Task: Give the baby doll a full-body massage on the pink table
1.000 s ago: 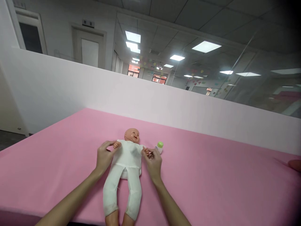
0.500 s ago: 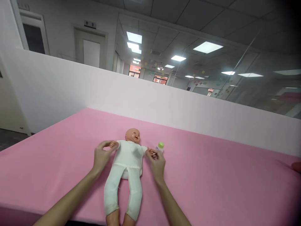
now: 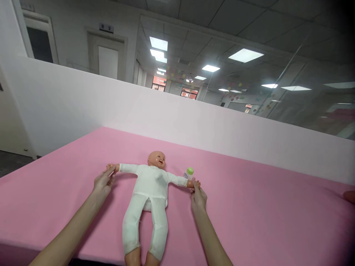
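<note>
A baby doll [image 3: 152, 183] with a white cloth body and hard plastic head lies on its back on a pink padded surface [image 3: 244, 214]. Both its arms are stretched out sideways. My left hand [image 3: 104, 181] is closed on the doll's hand at the left. My right hand [image 3: 199, 195] pinches the doll's other hand at the right. Just behind that doll arm is a small bottle [image 3: 189, 172] with a light green cap, its lower part hidden. The doll's feet run out of the bottom of the view.
A white low wall [image 3: 177, 118] runs along the back of the pink surface, with glass above it. A reddish object [image 3: 350, 196] shows partly at the far right edge. Doors [image 3: 108, 61] stand beyond the wall at the left.
Both my hands have moved outward, apart from each other, still holding the doll's hands. The doll's arms have gone from drawn in to spread wide. Its body and the bottle stayed put.
</note>
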{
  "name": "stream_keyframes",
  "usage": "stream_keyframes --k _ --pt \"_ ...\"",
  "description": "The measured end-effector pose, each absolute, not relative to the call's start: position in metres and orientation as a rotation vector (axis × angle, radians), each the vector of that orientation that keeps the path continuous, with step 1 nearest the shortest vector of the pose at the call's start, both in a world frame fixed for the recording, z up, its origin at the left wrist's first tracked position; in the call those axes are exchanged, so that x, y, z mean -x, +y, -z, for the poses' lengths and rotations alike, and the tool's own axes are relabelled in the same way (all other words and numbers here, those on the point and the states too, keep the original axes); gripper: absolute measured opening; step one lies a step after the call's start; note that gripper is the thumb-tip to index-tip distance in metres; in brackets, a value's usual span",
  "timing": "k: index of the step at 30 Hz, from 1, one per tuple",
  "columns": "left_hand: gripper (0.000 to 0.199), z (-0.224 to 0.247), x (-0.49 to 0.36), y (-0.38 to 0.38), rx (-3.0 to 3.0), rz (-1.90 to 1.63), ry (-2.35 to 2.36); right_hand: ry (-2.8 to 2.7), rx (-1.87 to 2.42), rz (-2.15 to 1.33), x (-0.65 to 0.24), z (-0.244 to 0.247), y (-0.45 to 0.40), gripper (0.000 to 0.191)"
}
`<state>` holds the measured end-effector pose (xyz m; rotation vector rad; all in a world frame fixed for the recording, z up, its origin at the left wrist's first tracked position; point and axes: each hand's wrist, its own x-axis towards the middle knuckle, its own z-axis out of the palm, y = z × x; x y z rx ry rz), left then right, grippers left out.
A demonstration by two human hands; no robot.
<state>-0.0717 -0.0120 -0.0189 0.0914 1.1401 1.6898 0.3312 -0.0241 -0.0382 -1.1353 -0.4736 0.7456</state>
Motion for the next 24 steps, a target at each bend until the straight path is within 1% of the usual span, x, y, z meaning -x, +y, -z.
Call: stream_keyframes --k 3,4,6,8,10,12,14,17,19,21,24 --pt "0.031 0.008 0.050 -0.021 -0.567 -1.826 1.254 -0.703 1.168 -0.608 -0.307 0.015 -0.031 0.042" --pt "0.034 0.005 0.041 -0.025 -0.749 -1.845 1.290 -0.808 1.170 -0.559 -0.297 0.009 -0.035 0.041" --pt "0.031 0.002 0.024 -0.034 -1.135 -1.821 1.356 -1.062 1.149 -0.450 -0.276 0.004 -0.043 0.036" --pt "0.022 0.005 0.008 -0.042 -1.571 -1.699 1.400 -1.352 1.139 -0.318 -0.258 0.008 -0.052 0.026" --pt "0.016 0.011 -0.003 -0.049 -2.035 -1.480 1.415 -1.659 1.130 -0.185 -0.245 0.021 -0.059 0.017" --pt "0.018 0.017 -0.010 -0.052 -2.398 -1.252 1.432 -1.893 1.095 -0.079 -0.238 0.035 -0.063 0.016" --pt "0.021 0.022 -0.014 -0.052 -2.572 -1.115 1.468 -2.004 1.064 -0.013 -0.236 0.045 -0.065 0.018" --pt "0.022 0.020 -0.013 -0.050 -2.579 -1.116 1.435 -1.966 1.071 -0.047 -0.239 0.043 -0.063 0.016" --pt "0.019 0.013 -0.006 -0.048 -2.384 -1.261 1.383 -1.780 1.111 -0.136 -0.247 0.033 -0.058 0.014" --pt "0.016 0.006 0.008 -0.044 -1.987 -1.489 1.365 -1.470 1.160 -0.256 -0.263 0.022 -0.050 0.022" --pt "0.032 0.001 0.039 -0.033 -1.170 -1.735 1.324 -0.964 1.216 -0.461 -0.299 0.014 -0.037 0.038"
